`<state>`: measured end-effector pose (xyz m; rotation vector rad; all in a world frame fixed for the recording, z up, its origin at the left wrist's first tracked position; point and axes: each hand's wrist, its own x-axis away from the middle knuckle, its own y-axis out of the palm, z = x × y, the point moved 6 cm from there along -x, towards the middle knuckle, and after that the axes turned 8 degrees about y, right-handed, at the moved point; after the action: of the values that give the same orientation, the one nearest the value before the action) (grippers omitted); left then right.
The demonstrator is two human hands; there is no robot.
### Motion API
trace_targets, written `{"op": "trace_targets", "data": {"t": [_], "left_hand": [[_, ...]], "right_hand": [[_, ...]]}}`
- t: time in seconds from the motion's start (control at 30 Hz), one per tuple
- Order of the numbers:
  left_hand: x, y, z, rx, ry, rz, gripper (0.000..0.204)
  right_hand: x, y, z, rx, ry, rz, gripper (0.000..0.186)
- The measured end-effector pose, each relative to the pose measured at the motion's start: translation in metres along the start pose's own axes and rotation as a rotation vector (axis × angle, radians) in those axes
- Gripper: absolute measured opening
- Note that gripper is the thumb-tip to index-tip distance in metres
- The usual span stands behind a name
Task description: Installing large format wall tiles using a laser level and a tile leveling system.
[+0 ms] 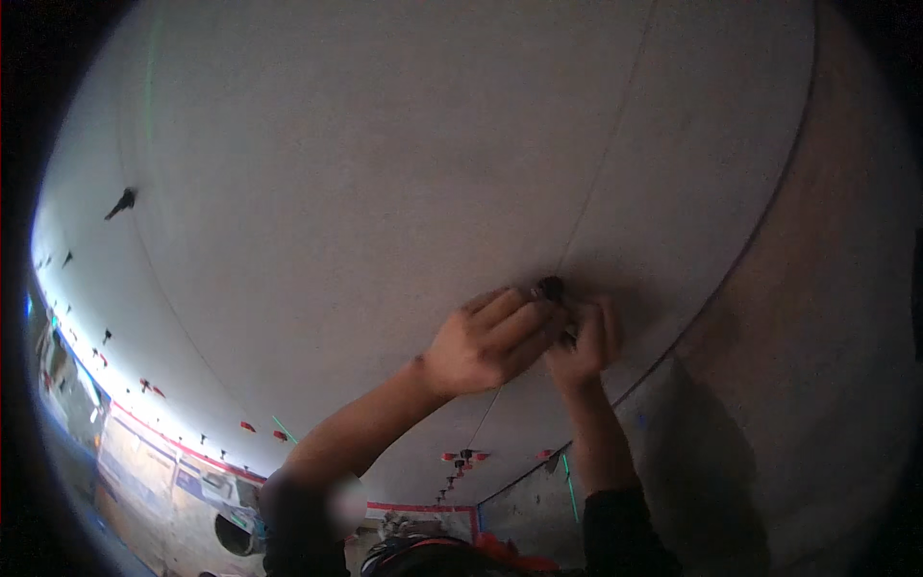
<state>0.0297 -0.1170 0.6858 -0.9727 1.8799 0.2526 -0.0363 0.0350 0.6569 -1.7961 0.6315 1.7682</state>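
A small black tile leveler [550, 288] sits on the thin joint [615, 144] between large grey tiles [385, 173]. My left hand [481, 341] reaches in from the lower left, its fingers curled and closed at the leveler. Right beside it, my right hand [586, 351] has its fingers bent in a pinch around the same spot. A dark bit shows between the right thumb and fingers; most of the piece is hidden by both hands. The hands nearly touch each other.
Another black leveler [121, 204] sticks out at the far left. Several black and red pieces [466, 457] line the joint below my hands. A dark edge [760, 226] borders a brownish surface [846, 221] on the right. Bright light and stacked materials [144, 452] show at lower left.
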Motion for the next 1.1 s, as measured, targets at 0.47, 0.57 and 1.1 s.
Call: {"op": "trace_targets", "data": {"t": [0.47, 0.57, 1.1], "left_hand": [[0.015, 0.006, -0.020, -0.026, 0.002, 0.037, 0.032], [0.005, 0.004, -0.029, 0.059, -0.007, 0.082, 0.029], [0.008, 0.020, -0.031, 0.132, 0.096, 0.131, 0.024]], "right_hand": [[-0.074, -0.010, -0.004, 0.028, -0.312, -0.636, 0.034], [-0.087, -0.011, -0.010, 0.101, -0.489, -0.719, 0.031], [-0.077, -0.013, -0.016, 0.156, -0.872, -0.590, 0.021]]}}
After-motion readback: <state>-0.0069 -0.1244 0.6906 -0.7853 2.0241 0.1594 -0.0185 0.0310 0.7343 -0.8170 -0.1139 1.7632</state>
